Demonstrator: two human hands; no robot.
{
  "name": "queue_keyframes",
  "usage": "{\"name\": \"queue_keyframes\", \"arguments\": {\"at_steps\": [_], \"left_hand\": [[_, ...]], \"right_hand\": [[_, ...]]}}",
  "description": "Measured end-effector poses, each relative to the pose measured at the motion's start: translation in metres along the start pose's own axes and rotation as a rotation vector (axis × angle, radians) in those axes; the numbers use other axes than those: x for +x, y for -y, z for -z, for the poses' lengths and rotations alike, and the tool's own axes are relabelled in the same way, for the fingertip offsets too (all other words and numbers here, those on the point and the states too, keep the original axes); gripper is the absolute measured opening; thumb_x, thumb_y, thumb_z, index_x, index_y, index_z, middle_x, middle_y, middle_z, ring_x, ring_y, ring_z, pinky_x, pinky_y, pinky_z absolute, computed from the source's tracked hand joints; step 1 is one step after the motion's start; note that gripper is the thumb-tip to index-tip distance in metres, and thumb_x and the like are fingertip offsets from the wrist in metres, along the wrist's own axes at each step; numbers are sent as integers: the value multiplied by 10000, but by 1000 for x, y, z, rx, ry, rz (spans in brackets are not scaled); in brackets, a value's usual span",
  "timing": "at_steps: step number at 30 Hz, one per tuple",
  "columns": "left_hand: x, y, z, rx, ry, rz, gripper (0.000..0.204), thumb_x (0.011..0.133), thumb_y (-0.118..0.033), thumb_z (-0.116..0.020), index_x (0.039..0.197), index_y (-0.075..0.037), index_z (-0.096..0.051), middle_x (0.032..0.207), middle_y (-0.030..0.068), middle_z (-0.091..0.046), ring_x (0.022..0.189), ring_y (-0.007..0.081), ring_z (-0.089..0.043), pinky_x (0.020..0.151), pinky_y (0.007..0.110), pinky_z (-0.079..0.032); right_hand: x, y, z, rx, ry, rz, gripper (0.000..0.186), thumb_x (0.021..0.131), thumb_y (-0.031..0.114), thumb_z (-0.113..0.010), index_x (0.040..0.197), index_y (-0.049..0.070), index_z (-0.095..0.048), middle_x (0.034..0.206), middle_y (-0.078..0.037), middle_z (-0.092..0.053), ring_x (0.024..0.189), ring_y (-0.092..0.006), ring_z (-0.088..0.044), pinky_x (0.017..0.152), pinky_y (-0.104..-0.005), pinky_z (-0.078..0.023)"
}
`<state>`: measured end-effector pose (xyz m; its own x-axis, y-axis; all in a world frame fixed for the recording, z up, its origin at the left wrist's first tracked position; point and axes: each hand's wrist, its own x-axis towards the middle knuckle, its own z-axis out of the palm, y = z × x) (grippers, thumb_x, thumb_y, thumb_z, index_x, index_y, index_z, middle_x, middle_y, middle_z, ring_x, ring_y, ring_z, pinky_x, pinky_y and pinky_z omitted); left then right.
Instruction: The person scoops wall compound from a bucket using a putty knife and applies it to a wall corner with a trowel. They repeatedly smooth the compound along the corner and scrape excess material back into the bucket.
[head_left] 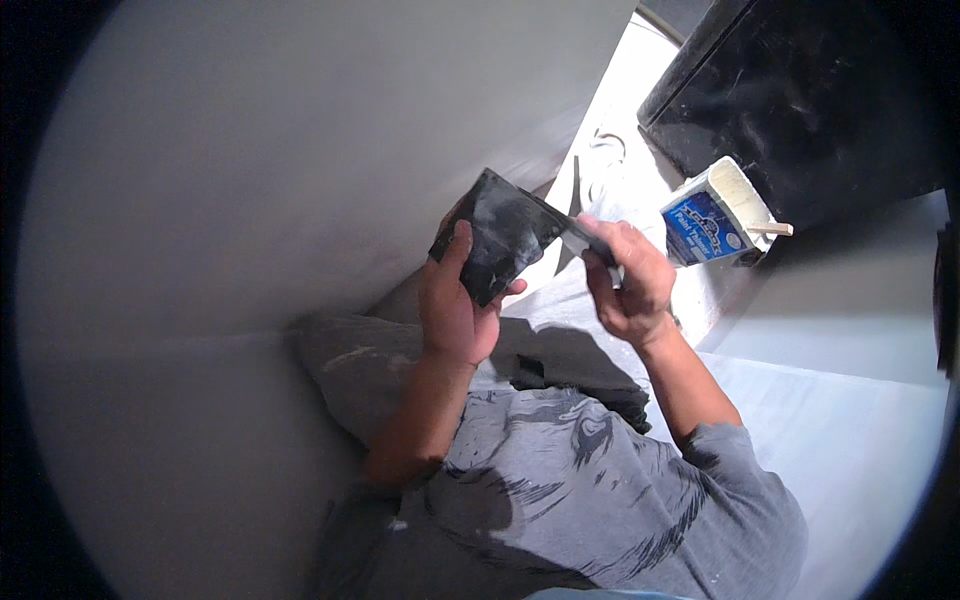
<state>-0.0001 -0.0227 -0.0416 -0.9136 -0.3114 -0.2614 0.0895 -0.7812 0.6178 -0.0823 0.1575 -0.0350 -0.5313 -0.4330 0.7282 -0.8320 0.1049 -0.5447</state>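
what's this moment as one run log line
left hand: holds black squarish flat plate | right hand: holds dark-handled flat-bladed tool at plate's edge | right side: blue-and-white boxy open can, pale stick protruding

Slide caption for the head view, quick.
Left hand holding a smeared black square plate; right hand gripping a dark-handled flat tool near its edge.

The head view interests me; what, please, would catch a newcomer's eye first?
Probably the blue-and-white container right of centre, a pale stick showing at its rim, beside the black panel at upper right. Next comes the dark slab near the centre, in the left grip, with the right grip holding a flat-bladed tool at its right edge.
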Motion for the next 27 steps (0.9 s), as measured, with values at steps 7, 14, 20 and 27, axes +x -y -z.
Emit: {"name": "queue_keyframes", "arguments": {"at_steps": [7,14,20,27], "left_hand": [[-26,-24,-41,66,249,-74,525,978,-346,-609,1382,-50,-450,1192,113,-620,999,195,-684,558,301,-634],[2,-12,-17,388,393,-446,558,965,8,-568,1478,-39,-352,1349,198,-558,1220,308,-600,1056,429,-503],[40,16,-41,1086,892,-952,538,800,61,-682,1294,-146,-642,1426,195,-516,1335,370,-502,1098,463,-432],[62,18,-53,1687,838,-776,559,842,92,-644,1330,-180,-630,1362,138,-571,1277,337,-554,1091,433,-454]], "right_hand": [[40,-5,17,-367,378,-93,454,878,7,-625,1320,106,-613,992,-118,-674,847,-270,-663,746,-355,-551],[33,-18,63,814,-69,-893,392,920,90,-681,1281,-19,-576,1093,-87,-685,941,-130,-660,842,-271,-535],[11,-26,68,1407,124,-1089,379,906,128,-707,1224,-40,-590,1060,-94,-696,928,-137,-688,837,-288,-563],[-17,-56,110,1413,-127,-944,406,895,110,-707,1246,-48,-579,1065,-89,-694,943,-128,-680,860,-274,-550]]}}
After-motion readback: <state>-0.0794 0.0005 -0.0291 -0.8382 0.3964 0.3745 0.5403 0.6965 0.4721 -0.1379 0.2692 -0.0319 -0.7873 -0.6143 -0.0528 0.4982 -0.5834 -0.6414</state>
